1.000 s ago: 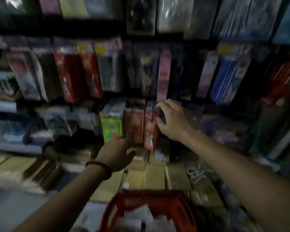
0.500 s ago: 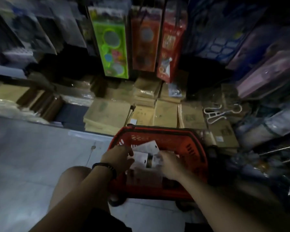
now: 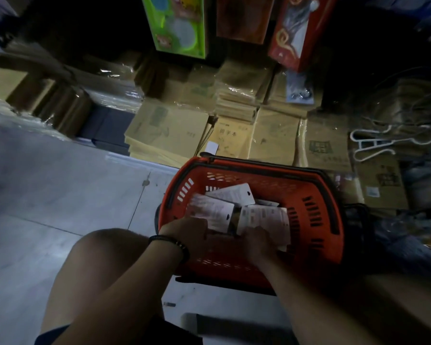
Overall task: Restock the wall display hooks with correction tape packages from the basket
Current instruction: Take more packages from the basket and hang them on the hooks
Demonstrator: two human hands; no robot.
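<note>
A red plastic basket (image 3: 316, 195) stands on the floor in front of me, holding several white correction tape packages (image 3: 234, 195) lying back side up. My left hand (image 3: 187, 232), with a dark bracelet on the wrist, is inside the basket at its near left, fingers on a package (image 3: 217, 212). My right hand (image 3: 259, 241) is beside it, fingers curled on another white package (image 3: 266, 217). The grip of either hand is blurred and partly hidden. The wall hooks are out of view above.
Stacks of wrapped brown notebooks (image 3: 169, 130) lie on the floor beyond the basket. Green (image 3: 179, 23) and red (image 3: 294, 33) hanging packages dangle above them. A white clothes hanger (image 3: 388, 143) lies at the right. Grey tiled floor (image 3: 60, 190) spreads left; my bare knee (image 3: 105, 247) is near.
My view dropped from the wall display to the basket. Both hands left the hanging packages, came down into the basket and now rest on the white packages, a little deeper than half a second ago.
</note>
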